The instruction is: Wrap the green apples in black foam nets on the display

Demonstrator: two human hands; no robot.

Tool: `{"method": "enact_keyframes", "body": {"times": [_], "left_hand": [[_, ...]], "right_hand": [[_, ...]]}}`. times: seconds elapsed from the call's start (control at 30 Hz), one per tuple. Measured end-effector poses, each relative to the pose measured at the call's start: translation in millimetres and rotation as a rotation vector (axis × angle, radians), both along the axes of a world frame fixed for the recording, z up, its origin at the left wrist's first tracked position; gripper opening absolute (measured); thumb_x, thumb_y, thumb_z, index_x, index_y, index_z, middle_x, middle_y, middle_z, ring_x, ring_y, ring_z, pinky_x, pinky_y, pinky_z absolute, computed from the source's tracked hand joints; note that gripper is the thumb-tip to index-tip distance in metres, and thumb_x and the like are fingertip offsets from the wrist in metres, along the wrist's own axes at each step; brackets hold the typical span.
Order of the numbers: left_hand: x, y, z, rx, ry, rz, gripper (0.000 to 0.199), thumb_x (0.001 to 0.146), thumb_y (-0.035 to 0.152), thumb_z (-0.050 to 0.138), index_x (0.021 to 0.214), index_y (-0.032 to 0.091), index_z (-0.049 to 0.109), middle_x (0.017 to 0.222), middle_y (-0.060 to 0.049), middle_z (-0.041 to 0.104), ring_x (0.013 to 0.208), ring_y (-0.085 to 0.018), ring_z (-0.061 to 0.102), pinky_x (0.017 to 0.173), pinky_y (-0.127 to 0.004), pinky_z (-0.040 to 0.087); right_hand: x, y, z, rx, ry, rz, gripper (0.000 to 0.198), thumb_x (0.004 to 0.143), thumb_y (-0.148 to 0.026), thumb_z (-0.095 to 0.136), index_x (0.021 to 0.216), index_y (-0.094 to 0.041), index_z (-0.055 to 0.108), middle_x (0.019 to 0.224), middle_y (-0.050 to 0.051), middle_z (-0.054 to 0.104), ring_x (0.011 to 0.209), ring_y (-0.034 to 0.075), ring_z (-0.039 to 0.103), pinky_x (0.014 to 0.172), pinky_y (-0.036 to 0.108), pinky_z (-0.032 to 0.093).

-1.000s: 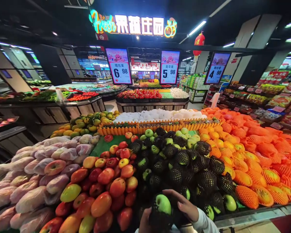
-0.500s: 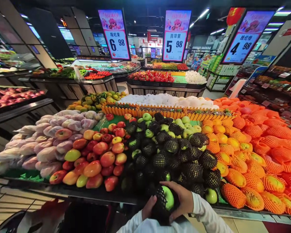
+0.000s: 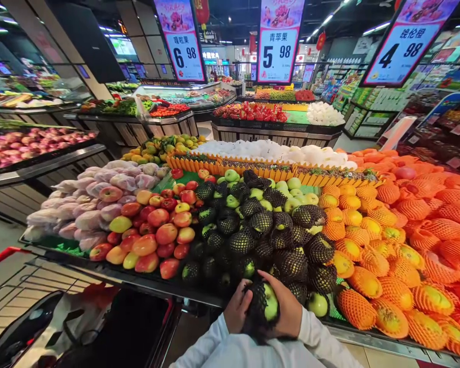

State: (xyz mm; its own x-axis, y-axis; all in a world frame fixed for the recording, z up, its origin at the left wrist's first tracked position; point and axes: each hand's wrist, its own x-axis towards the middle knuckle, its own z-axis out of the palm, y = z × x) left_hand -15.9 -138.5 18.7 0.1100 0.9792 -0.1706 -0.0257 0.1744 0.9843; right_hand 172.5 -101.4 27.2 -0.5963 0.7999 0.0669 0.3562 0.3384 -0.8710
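Between my two hands is a green apple (image 3: 271,302) in a black foam net, held close to my body at the front edge of the fruit stand. My left hand (image 3: 236,308) is wrapped round its left side, thumb and fingers against the net. Round the right side and top curls my right hand (image 3: 285,306). The net is partly pulled down, so the apple's green skin shows on its right. Just beyond my hands lies a heap of netted green apples (image 3: 262,222). One bare green apple (image 3: 317,304) sits at the stand's edge, right of my hand.
Red apples (image 3: 164,233) lie to the left, with bagged pale fruit (image 3: 88,220) beyond. Oranges in orange nets (image 3: 362,309) fill the right side. A shopping cart (image 3: 30,276) holding bags stands at lower left. Price screens (image 3: 278,43) hang above.
The view has shifted, bringing more of the cart into sight at left. The apple has turned a little, and my left fingers now reach further over its net.
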Motion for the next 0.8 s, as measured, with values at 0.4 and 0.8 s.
{"method": "enact_keyframes", "body": {"times": [0.4, 0.8], "left_hand": [[53, 24, 48.8, 0.395, 0.225, -0.334, 0.036, 0.088, 0.051, 0.054, 0.086, 0.016, 0.059, 0.104, -0.009, 0.050, 0.092, -0.020, 0.050, 0.084, -0.032, 0.044], [75, 23, 47.1, 0.059, -0.289, -0.468, 0.051, 0.082, 0.060, 0.064, 0.101, 0.020, 0.039, 0.076, 0.003, 0.055, 0.062, -0.008, 0.050, 0.060, -0.020, 0.037]], "right_hand": [[57, -22, -2, -0.246, 0.368, -0.287, 0.122, 0.054, -0.072, 0.080, 0.148, -0.019, 0.022, 0.139, 0.018, 0.050, 0.129, 0.034, 0.052, 0.115, 0.049, 0.036], [87, -29, -5, -0.304, 0.401, -0.348, 0.112, 0.050, -0.073, 0.081, 0.137, -0.025, 0.027, 0.129, 0.015, 0.052, 0.120, 0.034, 0.056, 0.106, 0.049, 0.043]]}}
